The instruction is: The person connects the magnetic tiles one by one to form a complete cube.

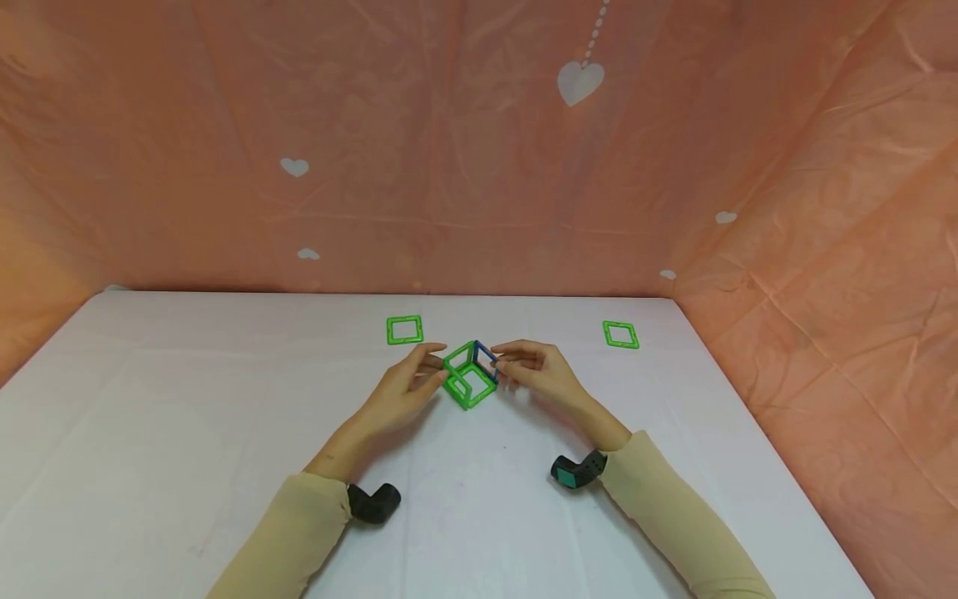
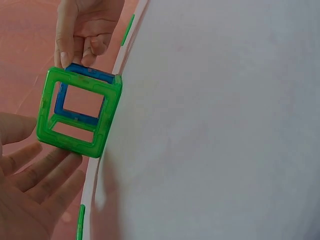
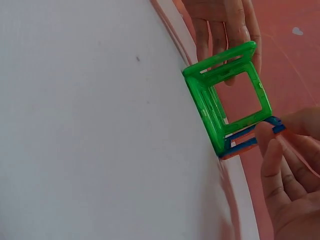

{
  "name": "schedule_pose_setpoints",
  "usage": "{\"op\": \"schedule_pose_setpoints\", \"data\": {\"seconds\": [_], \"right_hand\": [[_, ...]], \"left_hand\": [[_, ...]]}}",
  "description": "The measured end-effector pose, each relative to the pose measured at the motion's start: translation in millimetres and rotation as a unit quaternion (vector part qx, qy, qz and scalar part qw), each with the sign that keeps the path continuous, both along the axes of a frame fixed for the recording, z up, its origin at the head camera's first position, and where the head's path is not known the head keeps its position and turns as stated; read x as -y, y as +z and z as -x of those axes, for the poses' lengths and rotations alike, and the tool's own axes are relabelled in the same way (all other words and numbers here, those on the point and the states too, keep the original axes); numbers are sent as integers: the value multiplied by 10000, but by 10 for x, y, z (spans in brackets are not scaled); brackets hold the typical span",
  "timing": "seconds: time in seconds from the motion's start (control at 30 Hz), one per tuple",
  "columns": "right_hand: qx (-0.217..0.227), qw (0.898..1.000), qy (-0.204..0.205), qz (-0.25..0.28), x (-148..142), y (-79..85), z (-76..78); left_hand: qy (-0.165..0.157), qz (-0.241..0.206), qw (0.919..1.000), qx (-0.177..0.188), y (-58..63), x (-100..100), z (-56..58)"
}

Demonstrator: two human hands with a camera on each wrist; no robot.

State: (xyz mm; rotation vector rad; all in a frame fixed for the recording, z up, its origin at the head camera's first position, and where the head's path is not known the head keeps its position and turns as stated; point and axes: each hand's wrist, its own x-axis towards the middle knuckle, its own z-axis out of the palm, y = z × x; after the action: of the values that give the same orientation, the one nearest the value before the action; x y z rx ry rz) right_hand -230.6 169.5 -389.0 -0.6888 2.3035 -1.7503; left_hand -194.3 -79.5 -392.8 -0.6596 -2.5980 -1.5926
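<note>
The open-sided magnetic-tile cube (image 1: 473,364), with no evident long axis, lies directly between the left hand (image 1: 402,388), whose straight, spread fingers touch its green frame (image 2: 70,144), and the right hand (image 1: 544,371), whose thumb and finger pinch its blue frame (image 2: 91,73), neither hand nearer.

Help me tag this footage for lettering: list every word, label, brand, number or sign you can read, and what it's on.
None can be read in any view.
Green frames and blue frame: no legible marking.
Right wrist device: teal patch, nothing legible.
Backdrop: white hearts, not text.
</note>
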Motion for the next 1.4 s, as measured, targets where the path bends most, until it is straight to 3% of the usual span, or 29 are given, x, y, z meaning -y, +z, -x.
{"op": "schedule_pose_setpoints", "data": {"seconds": [0.27, 0.5, 0.73, 1.4], "right_hand": [[5, 9998, 14, 202, 24, 1, 0], [-44, 9999, -108, -11, 63, 6, -11], [-3, 9999, 66, 99, 87, -10, -15], [-261, 9984, 352, -356, 151, -12, 6]], "left_hand": [[82, 120, 9998, 97, 7, 4, -7], [178, 183, 9995, 181, 16, 13, -12], [204, 251, 9994, 128, 12, 21, -16], [121, 331, 9991, 218, 30, 21, -34]]}}
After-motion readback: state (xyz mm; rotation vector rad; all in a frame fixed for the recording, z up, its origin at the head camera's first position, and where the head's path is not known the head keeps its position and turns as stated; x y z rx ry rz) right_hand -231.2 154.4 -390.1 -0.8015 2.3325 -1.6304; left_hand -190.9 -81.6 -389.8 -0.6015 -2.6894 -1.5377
